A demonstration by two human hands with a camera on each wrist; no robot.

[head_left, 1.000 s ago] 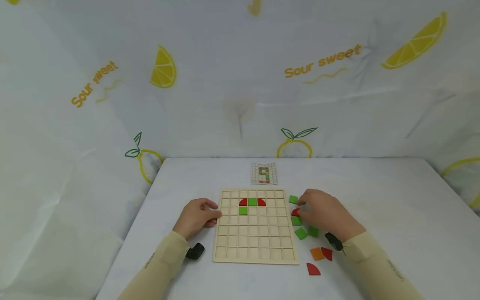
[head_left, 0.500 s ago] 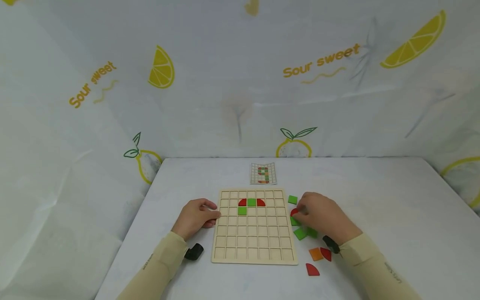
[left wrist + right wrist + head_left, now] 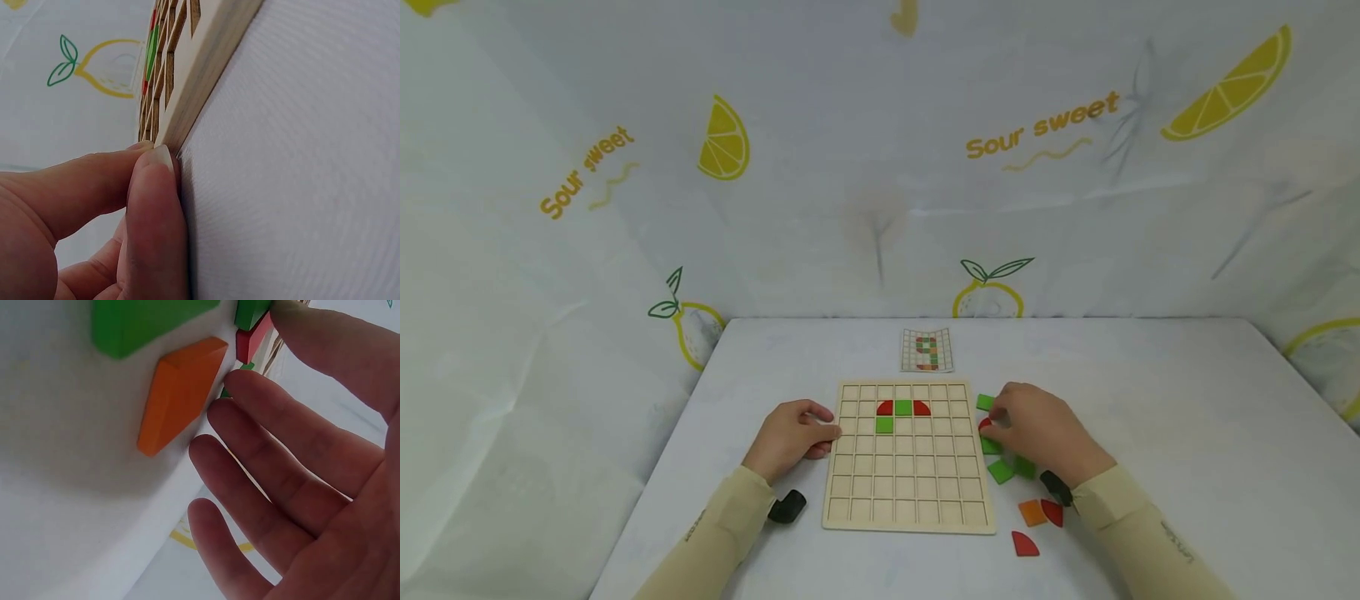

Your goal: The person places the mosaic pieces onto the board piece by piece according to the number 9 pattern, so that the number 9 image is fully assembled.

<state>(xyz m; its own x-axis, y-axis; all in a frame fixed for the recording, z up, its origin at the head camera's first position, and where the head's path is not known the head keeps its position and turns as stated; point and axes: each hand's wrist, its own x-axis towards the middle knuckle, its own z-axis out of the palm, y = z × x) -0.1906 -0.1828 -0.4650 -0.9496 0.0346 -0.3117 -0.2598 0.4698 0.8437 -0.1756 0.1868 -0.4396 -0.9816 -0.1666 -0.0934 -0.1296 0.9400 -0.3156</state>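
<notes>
A wooden grid board [image 3: 910, 492] lies on the white table. Its upper rows hold two red quarter rounds [image 3: 886, 408] either side of a green square [image 3: 903, 407], with another green square [image 3: 884, 425] just below. My left hand [image 3: 793, 437] rests loosely curled on the table, its thumb and forefinger tips [image 3: 153, 165] pressing the board's left edge [image 3: 200, 81]. My right hand [image 3: 1037, 429] lies over the loose pieces right of the board. Its thumb and forefinger pinch a red piece [image 3: 984, 425] [image 3: 253, 340].
Loose green squares [image 3: 1000, 471] [image 3: 144, 322], an orange piece [image 3: 1032, 512] [image 3: 178, 394] and two red quarter rounds [image 3: 1025, 544] lie right of the board. A small pattern card [image 3: 927, 349] sits behind it. Lemon-print sheets wall the table in.
My right hand has crept slightly left toward the board and closed its fingertips on the red piece. The left hand and the board have stayed put.
</notes>
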